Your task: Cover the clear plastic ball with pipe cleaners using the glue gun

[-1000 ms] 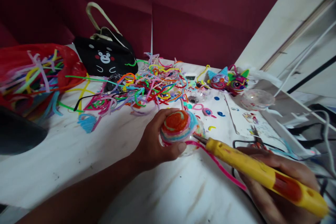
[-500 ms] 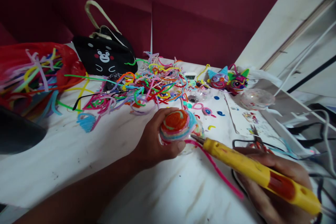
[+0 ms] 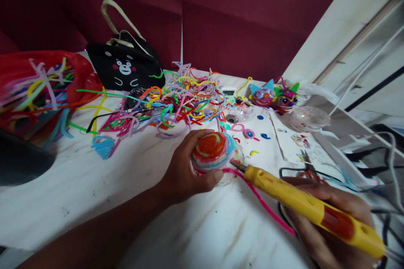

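Beside dome (image 3: 211,150), yellow tool (image 3: 292,198) slants, tip (image 3: 237,165) forward-left.

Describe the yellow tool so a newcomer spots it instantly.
Over the white table, find the right hand. It grips the yellow tool, metal tip toward the orange-and-blue rounded piece. Unlike the scissors beyond, it has a thick handle with a red panel.

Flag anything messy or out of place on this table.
Loose pipe cleaners stand out: they lie in a tangled heap on the far side of the table, while others are bunched inside the red bag at left. I see no clear damage.
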The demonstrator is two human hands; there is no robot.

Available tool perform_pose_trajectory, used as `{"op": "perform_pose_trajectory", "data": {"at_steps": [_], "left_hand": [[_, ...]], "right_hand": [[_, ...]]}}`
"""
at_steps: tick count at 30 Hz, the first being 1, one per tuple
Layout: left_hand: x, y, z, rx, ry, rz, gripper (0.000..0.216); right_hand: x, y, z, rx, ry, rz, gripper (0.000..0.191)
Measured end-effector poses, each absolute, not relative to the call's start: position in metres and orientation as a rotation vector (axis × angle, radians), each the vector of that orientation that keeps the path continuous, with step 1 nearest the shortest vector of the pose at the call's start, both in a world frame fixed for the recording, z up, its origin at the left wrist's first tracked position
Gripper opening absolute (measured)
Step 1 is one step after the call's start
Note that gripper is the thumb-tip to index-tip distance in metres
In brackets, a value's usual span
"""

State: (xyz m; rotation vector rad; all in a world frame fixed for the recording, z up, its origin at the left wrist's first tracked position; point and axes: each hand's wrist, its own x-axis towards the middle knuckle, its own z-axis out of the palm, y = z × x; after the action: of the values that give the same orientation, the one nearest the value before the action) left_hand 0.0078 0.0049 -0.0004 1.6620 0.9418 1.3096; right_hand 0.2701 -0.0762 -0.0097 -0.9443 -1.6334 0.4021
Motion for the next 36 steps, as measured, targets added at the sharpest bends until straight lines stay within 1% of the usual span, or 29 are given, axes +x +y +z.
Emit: {"op": "perform_pose_trajectory", "data": {"at_steps": [5,8,14,18,23,25,30,33,36], "left_hand": [[0.009,0.005,0.001,1.672,0.952,1.314,0.064],[0.009,0.005,0.001,1.654,0.957,1.314,0.066],[0.009,0.005,0.000,1.657,0.932,1.313,0.066],[0.008,0.004,0.001,1.642,0.933,1.311,0.066],[0.009,0.005,0.001,1.632,0.937,1.315,0.065],[0.009,0.005,0.001,1.633,0.942,1.316,0.065],[0.009,0.005,0.000,1.656,0.956,1.314,0.066],[0.009,0.005,0.000,1.668,0.962,1.302,0.067],[0.009,0.004,0.001,1.663,0.964,1.307,0.066]], "right_hand": [[0.274,-0.081,-0.017,-1.023,-1.607,0.439,0.044],[0.272,-0.081,-0.016,-0.982,-1.596,0.462,0.047],[0.267,-0.074,-0.008,-0.914,-1.582,0.332,0.058],[0.263,-0.072,-0.003,-0.914,-1.579,0.323,0.056],[0.264,-0.075,-0.005,-0.903,-1.640,0.310,0.063],[0.268,-0.078,-0.009,-0.940,-1.645,0.333,0.060],[0.276,-0.081,-0.015,-1.069,-1.675,0.335,0.042],[0.276,-0.080,-0.014,-1.044,-1.714,0.358,0.042],[0.275,-0.078,-0.012,-0.998,-1.629,0.419,0.044]]}}
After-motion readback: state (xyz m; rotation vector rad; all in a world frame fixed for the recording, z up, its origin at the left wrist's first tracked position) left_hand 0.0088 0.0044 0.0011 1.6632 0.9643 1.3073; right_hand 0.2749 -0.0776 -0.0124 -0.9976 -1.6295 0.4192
